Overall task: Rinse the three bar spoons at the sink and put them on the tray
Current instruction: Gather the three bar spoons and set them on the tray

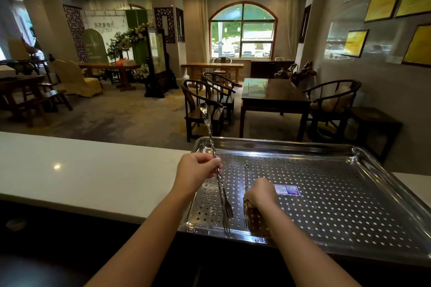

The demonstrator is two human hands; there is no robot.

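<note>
Bar spoons were at the tray [303, 144] by this point, not the sink. The tray was a big perforated steel one sitting on the white counter [81, 170], holes there presumably so rinse water could drain off.

The left hand [198, 170] had its fingers wrapped around two spoons [218, 170] mid-shaft, bowls pointing up and away, fork ends angled down over the tray's near edge, probably just parked there while the other hand worked. The right hand [260, 193] was curled closed on the fork end of the third spoon [246, 175], which lay flat on the tray, so I'd guess it was being set down.

The small blue-and-white sticker [286, 190] on the tray was too blurry to read. The white wedding-style backdrop [102, 23] far back had Chinese characters I couldn't make out reliably.
</note>
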